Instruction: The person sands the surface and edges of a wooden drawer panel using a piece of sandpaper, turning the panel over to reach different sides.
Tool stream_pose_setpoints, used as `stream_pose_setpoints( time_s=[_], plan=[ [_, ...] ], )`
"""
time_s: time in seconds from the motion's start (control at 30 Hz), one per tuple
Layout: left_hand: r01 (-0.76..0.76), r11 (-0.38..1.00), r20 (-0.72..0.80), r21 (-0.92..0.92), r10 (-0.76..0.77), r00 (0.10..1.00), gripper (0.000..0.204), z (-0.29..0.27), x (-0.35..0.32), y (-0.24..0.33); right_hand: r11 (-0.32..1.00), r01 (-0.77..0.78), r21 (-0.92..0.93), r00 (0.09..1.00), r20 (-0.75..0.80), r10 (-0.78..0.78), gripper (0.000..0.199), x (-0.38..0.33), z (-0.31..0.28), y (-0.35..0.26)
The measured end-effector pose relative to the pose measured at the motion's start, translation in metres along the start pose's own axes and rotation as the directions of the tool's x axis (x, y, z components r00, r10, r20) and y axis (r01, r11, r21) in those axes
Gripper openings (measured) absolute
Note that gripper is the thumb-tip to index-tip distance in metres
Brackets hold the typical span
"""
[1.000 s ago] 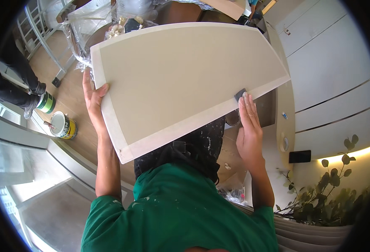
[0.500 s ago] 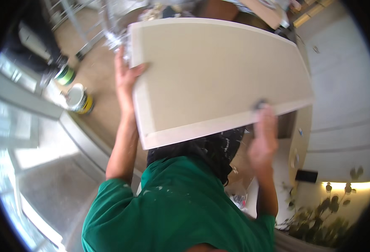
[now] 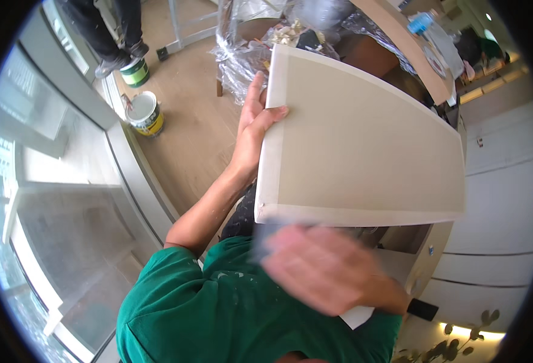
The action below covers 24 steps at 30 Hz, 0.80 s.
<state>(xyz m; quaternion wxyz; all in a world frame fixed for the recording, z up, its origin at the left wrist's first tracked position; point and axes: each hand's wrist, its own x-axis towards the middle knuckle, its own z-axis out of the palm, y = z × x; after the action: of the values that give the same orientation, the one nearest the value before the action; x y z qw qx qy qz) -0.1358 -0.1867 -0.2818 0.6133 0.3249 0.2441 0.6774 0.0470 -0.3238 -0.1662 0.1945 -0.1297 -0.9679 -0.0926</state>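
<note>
A large cream panel [image 3: 363, 139] with paler border strips and a curved far edge is tilted up in front of me. My left hand [image 3: 257, 124] grips its left edge, thumb on the face and the other fingers along the side. Below the panel's near edge, my right hand [image 3: 321, 263] is smeared by motion. Its fingers are closed round a flat grey piece of sandpaper [image 3: 265, 239], itself blurred, at the panel's near left corner. Whether the sandpaper touches the edge I cannot tell.
Two paint buckets, one white and yellow [image 3: 145, 115] and one green [image 3: 135, 74], stand on the floor at left. A person's dark-trousered legs [image 3: 106, 30] are by the green one. Clear plastic wrap [image 3: 239, 66] lies behind the panel. Glass panes [image 3: 79, 224] line the left.
My right hand has swept left along the near edge to the panel's left corner. The panel and my left hand appear farther right as the view has shifted.
</note>
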Motion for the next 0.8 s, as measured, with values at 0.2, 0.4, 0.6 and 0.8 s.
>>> stream_pose_setpoints(
  time_s=[0.2, 0.4, 0.6, 0.8],
  plan=[
    [0.035, 0.993, 0.033, -0.11, -0.031, 0.999, 0.088, -0.005, 0.001, -0.005, 0.969, -0.214, -0.124, 0.952, 0.197, 0.236, 0.031, 0.0, -0.041, 0.073],
    [-0.002, 0.984, 0.081, -0.179, 0.017, 0.997, 0.074, -0.008, 0.0, -0.014, 0.977, 0.093, 0.192, 0.924, 0.35, -0.157, 0.037, 0.032, 0.005, 0.058],
    [0.017, 0.992, 0.102, -0.124, -0.004, 0.995, 0.078, -0.009, -0.009, -0.011, 0.98, 0.12, 0.156, 0.928, 0.333, -0.166, 0.037, 0.039, 0.035, 0.097],
    [0.002, 0.989, 0.111, -0.151, 0.015, 0.994, 0.079, -0.013, -0.012, -0.017, 0.958, 0.201, 0.206, 0.926, 0.279, -0.255, 0.035, 0.045, 0.045, 0.106]
  ],
)
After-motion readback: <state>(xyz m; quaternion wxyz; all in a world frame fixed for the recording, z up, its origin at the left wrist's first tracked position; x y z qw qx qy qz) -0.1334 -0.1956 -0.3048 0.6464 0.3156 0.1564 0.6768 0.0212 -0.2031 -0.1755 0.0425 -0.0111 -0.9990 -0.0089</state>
